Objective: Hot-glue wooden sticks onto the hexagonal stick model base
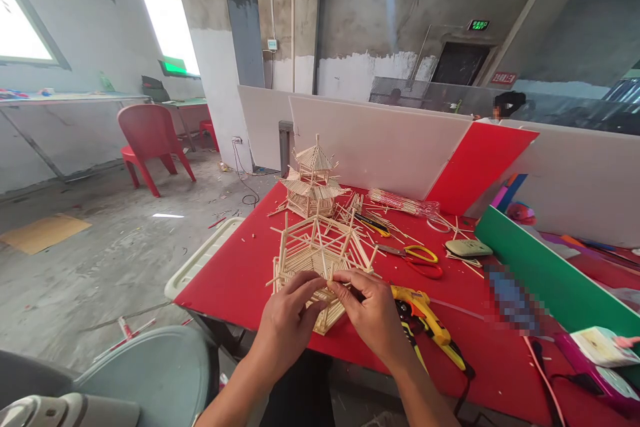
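Note:
A six-sided frame of thin wooden sticks point(300, 257) stands near the front edge of the red table. At its near side, my left hand point(295, 307) and my right hand point(367, 303) meet, thumbs and index fingertips pinched on a wooden stick point(330, 272) of the frame. The fingers partly cover the stick and the joint beneath. Just behind rises a tiered stick pagoda point(313, 180). To the right of my right hand lies a yellow glue gun point(425, 313), with black-and-yellow cutters point(411, 333) beside it.
Scissors point(410, 253), a utility knife point(373, 223), loose sticks and a bagged stick bundle point(400, 201) lie on the red table point(230, 280). A green board point(545, 273) and a power strip point(595, 373) are at the right. A round grey stool point(150, 373) stands at the left.

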Motion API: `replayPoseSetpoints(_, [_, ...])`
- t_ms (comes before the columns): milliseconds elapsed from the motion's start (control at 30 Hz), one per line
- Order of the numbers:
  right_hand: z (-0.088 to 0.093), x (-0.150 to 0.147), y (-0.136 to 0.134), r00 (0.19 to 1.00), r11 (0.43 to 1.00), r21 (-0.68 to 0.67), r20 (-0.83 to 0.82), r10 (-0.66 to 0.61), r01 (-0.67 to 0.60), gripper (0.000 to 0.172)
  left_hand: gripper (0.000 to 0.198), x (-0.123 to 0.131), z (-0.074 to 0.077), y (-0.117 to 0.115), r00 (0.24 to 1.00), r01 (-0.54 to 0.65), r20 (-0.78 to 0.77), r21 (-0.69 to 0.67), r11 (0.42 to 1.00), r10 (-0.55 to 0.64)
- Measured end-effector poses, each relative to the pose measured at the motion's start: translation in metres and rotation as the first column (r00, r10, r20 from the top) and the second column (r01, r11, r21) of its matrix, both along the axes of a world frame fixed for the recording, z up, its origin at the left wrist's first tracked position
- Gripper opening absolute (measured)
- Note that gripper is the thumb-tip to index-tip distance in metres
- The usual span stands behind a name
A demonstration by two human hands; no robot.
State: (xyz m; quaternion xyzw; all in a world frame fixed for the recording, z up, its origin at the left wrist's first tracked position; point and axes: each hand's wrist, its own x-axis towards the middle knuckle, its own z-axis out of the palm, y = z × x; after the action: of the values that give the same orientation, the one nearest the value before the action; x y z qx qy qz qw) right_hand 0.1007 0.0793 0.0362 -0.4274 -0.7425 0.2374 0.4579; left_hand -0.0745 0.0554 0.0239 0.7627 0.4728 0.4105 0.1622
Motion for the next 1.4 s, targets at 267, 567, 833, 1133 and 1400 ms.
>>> replayPoseSetpoints(267, [0.004, 0.0, -0.002, 1.0, 1.0, 0.014, -0.015, 0.007, -0.007, 0.013, 0.023, 0.0, -0.004, 0.0, 0.999, -0.025, -0.03, 0.05, 0.998, 0.027])
replayPoseSetpoints(567, [0.003, 0.006, -0.013, 0.997, 0.997, 0.01, -0.018, -0.076, 0.077, 0.024, 0.03, -0.001, -0.003, -0.002, 0.999, -0.044, -0.021, 0.061, 0.997, 0.045])
replayPoseSetpoints(833, [-0.027, 0.028, -0.033, 0.94, 0.946, -0.004, -0.106, -0.323, 0.325, 0.022, 0.023, 0.0, -0.009, -0.017, 0.976, -0.195, 0.138, 0.206, 0.959, 0.169])
replayPoseSetpoints(1133, [-0.076, 0.027, -0.053, 0.946, 0.956, -0.117, -0.158, -0.284, 0.268, 0.032, 0.022, 0.009, -0.03, -0.039, 0.988, -0.106, 0.15, 0.411, 0.906, 0.048])
replayPoseSetpoints(1400, [-0.119, 0.017, -0.059, 0.964, 0.962, -0.073, -0.018, -0.264, 0.262, 0.033, 0.012, 0.007, -0.093, -0.037, 0.998, -0.064, 0.019, 0.222, 0.973, 0.061])
